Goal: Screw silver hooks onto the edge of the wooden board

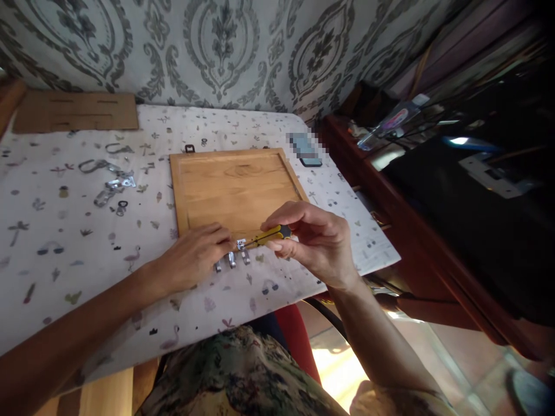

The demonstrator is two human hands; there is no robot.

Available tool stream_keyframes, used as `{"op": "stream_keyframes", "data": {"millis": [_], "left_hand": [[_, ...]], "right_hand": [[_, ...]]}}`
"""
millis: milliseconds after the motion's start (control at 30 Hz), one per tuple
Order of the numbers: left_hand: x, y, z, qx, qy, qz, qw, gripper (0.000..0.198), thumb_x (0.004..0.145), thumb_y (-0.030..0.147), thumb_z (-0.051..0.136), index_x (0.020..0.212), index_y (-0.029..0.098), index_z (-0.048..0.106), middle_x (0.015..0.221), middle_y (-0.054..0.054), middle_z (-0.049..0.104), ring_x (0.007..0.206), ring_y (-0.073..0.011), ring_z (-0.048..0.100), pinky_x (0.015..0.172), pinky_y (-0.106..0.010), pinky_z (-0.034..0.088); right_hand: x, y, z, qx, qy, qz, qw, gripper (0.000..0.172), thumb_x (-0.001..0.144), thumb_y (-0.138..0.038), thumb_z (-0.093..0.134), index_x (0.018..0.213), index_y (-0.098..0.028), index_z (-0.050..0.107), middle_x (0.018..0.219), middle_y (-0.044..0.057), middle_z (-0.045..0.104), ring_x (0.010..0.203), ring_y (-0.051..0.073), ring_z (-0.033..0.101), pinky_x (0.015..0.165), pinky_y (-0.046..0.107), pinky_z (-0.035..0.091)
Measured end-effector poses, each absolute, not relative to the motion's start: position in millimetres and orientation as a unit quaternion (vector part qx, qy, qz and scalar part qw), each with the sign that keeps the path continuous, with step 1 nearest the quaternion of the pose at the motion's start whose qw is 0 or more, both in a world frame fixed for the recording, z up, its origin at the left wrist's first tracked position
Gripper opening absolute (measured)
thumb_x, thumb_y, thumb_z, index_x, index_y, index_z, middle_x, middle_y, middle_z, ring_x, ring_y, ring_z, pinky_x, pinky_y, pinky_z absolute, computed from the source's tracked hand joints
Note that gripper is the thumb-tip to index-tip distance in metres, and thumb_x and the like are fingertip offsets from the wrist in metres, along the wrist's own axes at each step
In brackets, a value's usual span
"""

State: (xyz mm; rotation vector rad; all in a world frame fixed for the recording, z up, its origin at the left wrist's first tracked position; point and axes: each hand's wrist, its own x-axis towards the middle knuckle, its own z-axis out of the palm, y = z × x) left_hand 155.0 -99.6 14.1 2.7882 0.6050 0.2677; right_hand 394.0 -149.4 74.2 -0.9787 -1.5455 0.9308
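A wooden framed panel (229, 185) lies flat on the cloth-covered table, and small shiny metal latch parts (243, 254) are at its near edge. My left hand (202, 251) is closed over that edge with its fingertips at the latch; the thumb side is mostly hidden. My right hand (318, 242) pinches the yellow and black handle of a screwdriver (273, 234) between thumb and fingers. The shaft points left, and its tip is at the metal parts. Whether the tip sits in a screw is too small to tell.
Loose metal latches (115, 179) lie to the left on the patterned tablecloth (95, 242). A cardboard piece (78, 111) is at the back left, and a phone (307, 151) lies beyond the panel. A dark red cabinet (407, 231) with a plastic bottle (392, 124) stands at the right.
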Motion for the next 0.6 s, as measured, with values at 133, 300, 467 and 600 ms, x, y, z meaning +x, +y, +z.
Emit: {"op": "stream_keyframes", "data": {"millis": [133,300,467,600], "left_hand": [[154.5,-99.2,12.1,0.963,0.205,0.096,0.143,0.032,0.100,0.002,0.049,0.117,0.017,0.072,0.108,-0.008,0.072,0.103,-0.0252,0.066,0.085,-0.036,0.054],[154.5,-100.3,13.0,0.964,0.208,0.099,0.130,0.031,0.099,0.002,0.051,0.116,0.016,0.073,0.108,-0.008,0.072,0.102,-0.0259,0.066,0.082,-0.036,0.053],[154.2,-102.3,12.6,0.964,0.207,0.109,0.124,0.031,0.100,0.002,0.050,0.117,0.015,0.072,0.105,-0.007,0.071,0.099,-0.0246,0.066,0.078,-0.035,0.052],[154.0,-103.5,8.8,0.963,0.205,0.128,0.117,0.030,0.102,0.002,0.049,0.116,0.015,0.072,0.105,-0.008,0.071,0.098,-0.0246,0.067,0.079,-0.036,0.052]], "right_hand": [[395.2,-151.3,75.9,-0.406,-0.622,0.440,0.505,0.021,0.082,-0.028,0.093,0.093,-0.018,0.079,0.091,0.003,0.080,0.058,0.007,0.067,0.052,0.019,0.058],[404.8,-149.9,82.4,-0.358,-0.673,0.454,0.461,0.024,0.095,-0.027,0.081,0.118,-0.020,0.081,0.099,0.004,0.078,0.066,0.008,0.072,0.061,0.020,0.064],[406.2,-146.7,77.7,-0.351,-0.672,0.436,0.485,0.019,0.088,-0.017,0.087,0.107,-0.021,0.083,0.097,0.003,0.078,0.061,0.006,0.067,0.052,0.015,0.057],[405.9,-146.5,74.6,-0.343,-0.682,0.439,0.474,0.018,0.087,-0.018,0.088,0.104,-0.021,0.082,0.094,0.002,0.079,0.060,0.005,0.066,0.052,0.016,0.055]]}}
